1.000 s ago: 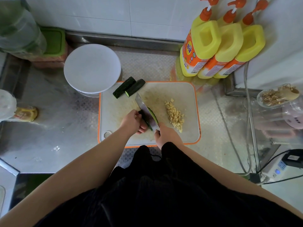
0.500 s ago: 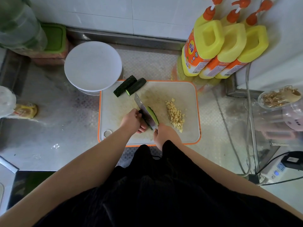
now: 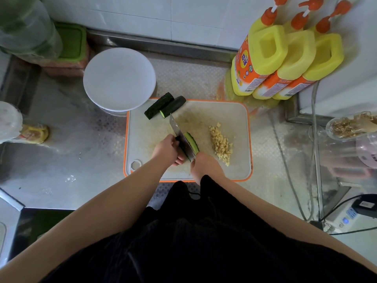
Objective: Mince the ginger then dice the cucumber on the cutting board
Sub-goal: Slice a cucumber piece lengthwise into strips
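— Where had she got to when you looked over?

— The ginger [image 3: 221, 146] was done, I'd say: a loose heap of small pale bits lay on the right side of the cutting board [image 3: 234, 111]. She was on the cucumber. The right hand [image 3: 206, 167] was curled round the knife [image 3: 179, 137] handle at the near edge of the board, and the blade ran away from her through a cucumber piece [image 3: 191, 142], splitting it lengthwise as far as I could judge.

— And the other hand?

— The left hand [image 3: 166, 151] was tucked right against the left face of the blade, its fingers curled down on the dark part of the piece there, pinning it. Two more cucumber lengths [image 3: 164, 106] lay side by side at the far left corner of the board, untouched, just beside a white plate [image 3: 119, 78].

— Anything worry you?

— Those fingers, mostly. They sat so close to the steel that if the strip rolled or the blade slid off the slick skin, it would go towards them. The freed strip on the right could also tip over, and the ginger was near enough that cucumber might get pushed into it.
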`<state>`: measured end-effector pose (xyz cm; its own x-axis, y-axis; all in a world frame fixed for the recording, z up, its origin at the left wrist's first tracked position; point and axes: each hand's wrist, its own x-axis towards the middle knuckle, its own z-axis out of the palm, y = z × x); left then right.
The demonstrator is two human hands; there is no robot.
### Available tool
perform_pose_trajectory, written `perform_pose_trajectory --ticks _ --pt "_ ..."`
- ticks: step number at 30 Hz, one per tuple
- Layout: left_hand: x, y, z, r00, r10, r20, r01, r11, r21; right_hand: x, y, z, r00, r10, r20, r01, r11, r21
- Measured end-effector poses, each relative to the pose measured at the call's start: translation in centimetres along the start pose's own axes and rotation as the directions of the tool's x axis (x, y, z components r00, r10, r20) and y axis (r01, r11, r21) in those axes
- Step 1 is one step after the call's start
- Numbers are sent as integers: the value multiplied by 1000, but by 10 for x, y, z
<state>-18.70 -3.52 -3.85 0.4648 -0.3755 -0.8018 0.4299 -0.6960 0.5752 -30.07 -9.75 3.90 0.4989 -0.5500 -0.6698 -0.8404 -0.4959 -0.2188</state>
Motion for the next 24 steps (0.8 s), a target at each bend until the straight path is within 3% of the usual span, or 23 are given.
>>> perform_pose_trajectory --ticks 5,11,15,24 --pt "-5 0 2 998 55 -36 -54 998 22 3 0 5 1000 8 -5 -8 1000 27" --pt "-1 5 2 993 -120 -14 117 982 -147 7 0 14 1000 6 -11 -5 1000 10" --pt "2 2 3 996 -87 -7 86 990 -112 9 1 16 1000 -2 -13 2 1000 -3" --pt "0 11 3 981 -182 64 192 956 -223 18 -1 26 1000 17 -7 -17 1000 14"
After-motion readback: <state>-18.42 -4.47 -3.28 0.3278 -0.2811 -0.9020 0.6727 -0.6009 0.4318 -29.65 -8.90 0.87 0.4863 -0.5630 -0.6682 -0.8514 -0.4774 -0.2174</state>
